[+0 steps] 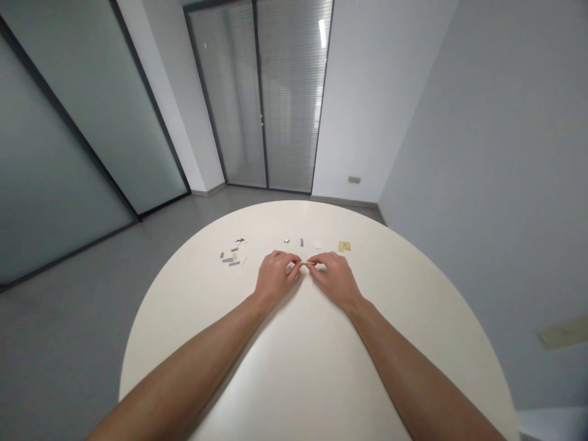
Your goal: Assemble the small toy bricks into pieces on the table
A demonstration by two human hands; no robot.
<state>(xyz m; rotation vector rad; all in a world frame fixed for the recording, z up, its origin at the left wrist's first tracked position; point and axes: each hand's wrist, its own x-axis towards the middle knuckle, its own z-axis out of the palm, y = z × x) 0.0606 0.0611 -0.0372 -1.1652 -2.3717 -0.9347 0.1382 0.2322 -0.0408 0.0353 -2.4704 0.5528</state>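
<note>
Between my two hands, just above the middle of the white table (294, 361), is a small thin tan strip (307, 263). My left hand (278, 271) pinches its left end between thumb and fingers. At the other end, the fingertips of my right hand (334, 274) are closed on the same strip. The strip is too small to make out its exact kind. Just beyond my hands lie a small grey piece (302, 242), a little silvery cluster (286, 241) and a white piece (318, 245).
Yellowish flat pieces (344, 246) lie to the right of the row. Over on the left are several small grey strips (234, 263), a tan bit and some tiny dark parts (240, 240). The table's rounded far edge is close behind them. A glass door (261, 92) stands beyond.
</note>
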